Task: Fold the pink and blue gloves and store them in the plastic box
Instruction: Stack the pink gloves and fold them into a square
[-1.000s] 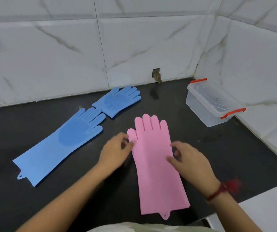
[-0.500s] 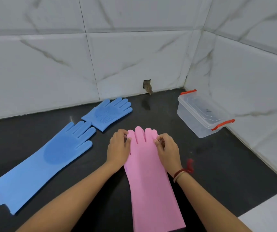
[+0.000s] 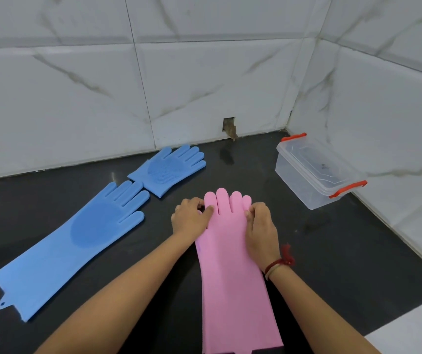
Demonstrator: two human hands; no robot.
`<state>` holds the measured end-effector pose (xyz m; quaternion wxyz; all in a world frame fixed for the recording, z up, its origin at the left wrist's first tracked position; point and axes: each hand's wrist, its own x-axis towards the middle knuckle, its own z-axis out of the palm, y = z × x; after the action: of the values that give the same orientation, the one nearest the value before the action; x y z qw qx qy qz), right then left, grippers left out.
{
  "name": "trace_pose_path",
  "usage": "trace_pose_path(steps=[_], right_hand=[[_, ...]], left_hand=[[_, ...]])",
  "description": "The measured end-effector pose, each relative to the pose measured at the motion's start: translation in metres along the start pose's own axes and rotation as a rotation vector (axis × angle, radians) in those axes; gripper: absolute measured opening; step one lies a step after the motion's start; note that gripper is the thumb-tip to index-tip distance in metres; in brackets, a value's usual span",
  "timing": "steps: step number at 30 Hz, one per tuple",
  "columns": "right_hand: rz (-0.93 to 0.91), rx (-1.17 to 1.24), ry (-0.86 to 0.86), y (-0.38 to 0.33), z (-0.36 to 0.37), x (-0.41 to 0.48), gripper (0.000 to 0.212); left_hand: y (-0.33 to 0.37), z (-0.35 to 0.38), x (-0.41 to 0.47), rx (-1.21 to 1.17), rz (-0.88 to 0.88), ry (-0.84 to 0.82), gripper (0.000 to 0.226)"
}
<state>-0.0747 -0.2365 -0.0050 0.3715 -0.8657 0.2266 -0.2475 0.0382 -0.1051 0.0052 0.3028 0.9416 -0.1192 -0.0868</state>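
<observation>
A long pink glove (image 3: 233, 272) lies flat on the black counter (image 3: 332, 256), fingers pointing away from me. My left hand (image 3: 190, 218) pinches its left edge at the thumb side, and my right hand (image 3: 261, 226) pinches its right edge just below the fingers. An unfolded blue glove (image 3: 77, 241) lies stretched out to the left. A second blue glove (image 3: 169, 169), folded short, rests behind it near the wall. The clear plastic box (image 3: 314, 172) with red clips stands at the right, its lid on.
White marble-look tiles form the back wall and the right wall, meeting in a corner behind the box. A small hole (image 3: 229, 125) breaks the back wall's base. A white surface (image 3: 414, 330) adjoins the counter at the lower right.
Both hands slid up the pink glove from its middle to the base of its fingers and closed on its edges. The view also shifted slightly.
</observation>
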Motion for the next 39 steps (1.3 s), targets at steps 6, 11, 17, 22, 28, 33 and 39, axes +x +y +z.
trace_pose_path(steps=[6, 11, 17, 22, 28, 33, 39], right_hand=[[0.026, 0.041, 0.027, 0.001, 0.002, -0.001, 0.022], [-0.025, -0.007, 0.074, 0.000, 0.002, -0.001, 0.019], [-0.072, -0.277, 0.067, -0.006, 0.005, -0.004, 0.018], [-0.071, -0.227, 0.051, -0.001, 0.003, -0.002, 0.018], [-0.101, -0.086, 0.037, 0.006, 0.000, -0.003, 0.010], [-0.061, -0.084, -0.034, 0.008, 0.002, 0.002, 0.024], [-0.017, -0.233, -0.109, 0.007, -0.002, 0.015, 0.044]], left_hand=[[0.006, 0.004, 0.003, 0.060, -0.015, -0.043, 0.030], [-0.003, 0.002, 0.002, -0.242, 0.071, 0.001, 0.032], [-0.011, -0.010, 0.007, -0.127, 0.109, 0.104, 0.032], [-0.007, -0.008, -0.005, -0.080, 0.112, 0.038, 0.034], [-0.023, -0.026, -0.022, -0.425, -0.102, 0.049, 0.044], [-0.023, -0.030, -0.029, -0.378, -0.189, -0.182, 0.047], [-0.020, -0.016, -0.045, -0.515, -0.061, -0.067, 0.050]])
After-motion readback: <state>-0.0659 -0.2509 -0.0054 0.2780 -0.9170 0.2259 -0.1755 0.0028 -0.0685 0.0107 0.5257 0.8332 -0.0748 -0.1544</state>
